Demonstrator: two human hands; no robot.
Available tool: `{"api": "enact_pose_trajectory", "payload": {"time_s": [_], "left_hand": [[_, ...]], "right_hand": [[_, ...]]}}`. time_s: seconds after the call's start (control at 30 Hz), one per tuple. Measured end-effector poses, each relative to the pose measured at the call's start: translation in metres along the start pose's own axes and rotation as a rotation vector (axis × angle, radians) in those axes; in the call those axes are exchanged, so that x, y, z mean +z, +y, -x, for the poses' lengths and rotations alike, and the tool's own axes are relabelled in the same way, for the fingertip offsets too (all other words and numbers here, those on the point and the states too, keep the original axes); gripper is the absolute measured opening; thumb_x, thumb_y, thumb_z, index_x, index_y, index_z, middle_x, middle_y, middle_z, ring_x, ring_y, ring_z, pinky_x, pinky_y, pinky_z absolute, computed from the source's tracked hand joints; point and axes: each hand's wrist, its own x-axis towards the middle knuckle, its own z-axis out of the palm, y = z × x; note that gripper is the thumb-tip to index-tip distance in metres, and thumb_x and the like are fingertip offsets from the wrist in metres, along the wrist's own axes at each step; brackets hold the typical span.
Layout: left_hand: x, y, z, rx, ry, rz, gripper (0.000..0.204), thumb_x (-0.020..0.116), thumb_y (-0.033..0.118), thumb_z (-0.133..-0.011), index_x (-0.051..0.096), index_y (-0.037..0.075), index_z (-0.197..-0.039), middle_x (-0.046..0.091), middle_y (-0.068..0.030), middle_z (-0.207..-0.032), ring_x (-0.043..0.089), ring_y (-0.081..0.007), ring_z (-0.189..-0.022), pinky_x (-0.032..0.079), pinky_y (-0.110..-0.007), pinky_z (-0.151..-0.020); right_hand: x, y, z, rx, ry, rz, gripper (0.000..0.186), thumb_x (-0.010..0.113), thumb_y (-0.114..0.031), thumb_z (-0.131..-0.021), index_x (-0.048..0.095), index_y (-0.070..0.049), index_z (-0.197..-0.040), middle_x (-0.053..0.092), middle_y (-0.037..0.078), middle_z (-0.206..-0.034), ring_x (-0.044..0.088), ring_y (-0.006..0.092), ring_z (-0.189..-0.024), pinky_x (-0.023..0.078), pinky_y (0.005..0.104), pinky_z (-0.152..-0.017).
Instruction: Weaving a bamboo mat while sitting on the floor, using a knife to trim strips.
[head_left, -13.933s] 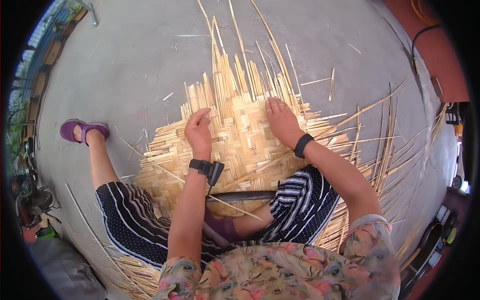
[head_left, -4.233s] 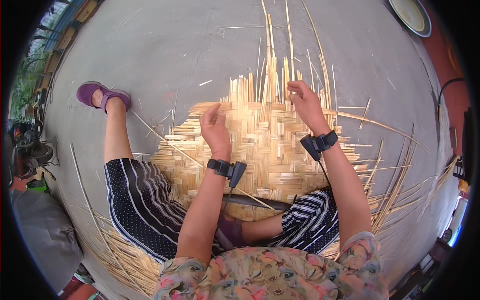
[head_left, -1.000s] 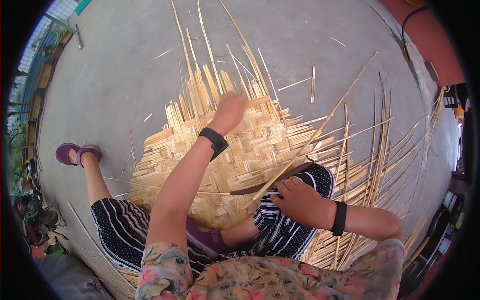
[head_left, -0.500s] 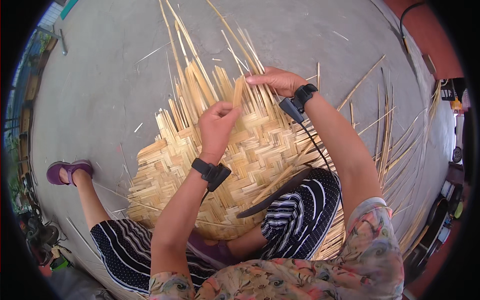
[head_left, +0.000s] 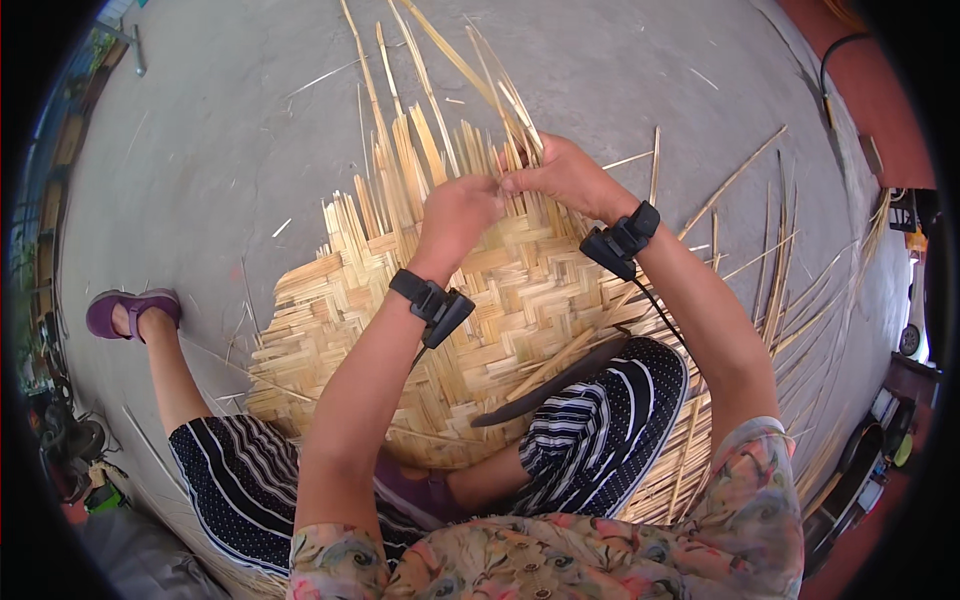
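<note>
A half-woven mat [head_left: 440, 310] of flat, straw-coloured split-reed strips lies on the floor before me, in a zigzag pattern. Loose strip ends [head_left: 410, 160] stick up along its far edge. Over that edge, my right hand [head_left: 565, 180] is closed around several upright strips [head_left: 518, 115], its thumb pointing left. My left hand [head_left: 460, 218] is closed right beside that thumb, above the weave. Its fingertips are blurred, and what they pinch cannot be made out.
A dark curved tool or strip [head_left: 550, 385] rests on the mat by my bent right knee. Long loose reeds [head_left: 775, 250] lie spread on the concrete floor [head_left: 220, 130] at the right. My left foot in a purple shoe [head_left: 133, 313] is stretched out left. Assorted items line both sides.
My left hand has moved right, up against my right thumb; the wide strip it pinched upright no longer shows. My right hand has gathered the strips closer together. The view has shifted slightly.
</note>
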Motion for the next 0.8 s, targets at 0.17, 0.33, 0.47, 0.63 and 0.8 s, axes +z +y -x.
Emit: {"api": "enact_pose_trajectory", "payload": {"time_s": [0.17, 0.33, 0.47, 0.63, 0.8], "left_hand": [[-0.016, 0.011, 0.034, -0.096, 0.132, 0.494, 0.028, 0.062, 0.005, -0.094, 0.062, -0.006, -0.119, 0.070, -0.0116, -0.104, 0.067, -0.0171, -0.099, 0.053, -0.027, -0.083], [-0.077, -0.040, 0.091, 0.103, 0.512, 0.087, 0.021, 0.055, 0.004, -0.098, 0.064, -0.002, -0.116, 0.070, -0.0087, -0.107, 0.067, -0.0190, -0.102, 0.053, -0.030, -0.088], [-0.090, -0.051, 0.116, 0.190, 0.700, -0.531, 0.020, 0.059, 0.006, -0.095, 0.066, 0.002, -0.114, 0.064, -0.0109, -0.122, 0.060, -0.0271, -0.116, 0.045, -0.038, -0.099], [-0.067, -0.057, 0.114, 0.333, 0.668, -1.035, 0.048, 0.066, 0.008, -0.087, 0.053, 0.008, -0.133, 0.040, -0.0203, -0.149, 0.026, -0.0422, -0.145, 0.028, -0.053, -0.112], [-0.091, -0.066, 0.108, 0.307, 0.785, -0.818, 0.051, 0.074, 0.014, -0.082, 0.057, 0.007, -0.130, 0.046, -0.0210, -0.141, 0.037, -0.0401, -0.134, 0.032, -0.050, -0.109]], "right_hand": [[-0.008, 0.005, -0.004, 0.106, 0.084, 0.112, 0.053, 0.059, -0.046, -0.098, 0.060, 0.001, -0.122, 0.069, 0.010, -0.106, 0.064, 0.0175, -0.095, 0.050, 0.0331, -0.088], [-0.026, 0.004, -0.001, 0.098, 0.147, 0.617, 0.077, 0.043, -0.065, -0.098, 0.052, 0.003, -0.133, 0.068, 0.021, -0.114, 0.065, 0.0315, -0.103, 0.050, 0.0413, -0.092], [0.002, -0.015, 0.031, -0.103, 0.512, 1.180, 0.064, 0.059, -0.045, -0.094, 0.047, 0.002, -0.137, 0.062, 0.021, -0.121, 0.059, 0.0367, -0.114, 0.047, 0.0444, -0.095], [0.068, -0.001, 0.088, -0.394, 0.049, 0.964, 0.031, 0.065, -0.014, -0.085, 0.061, -0.004, -0.115, 0.064, 0.014, -0.108, 0.061, 0.0331, -0.103, 0.049, 0.0448, -0.087], [0.089, 0.007, 0.159, -0.194, -0.337, 1.106, 0.011, 0.057, -0.010, -0.086, 0.067, -0.006, -0.087, 0.069, 0.012, -0.084, 0.069, 0.0327, -0.083, 0.054, 0.0443, -0.071]]}}
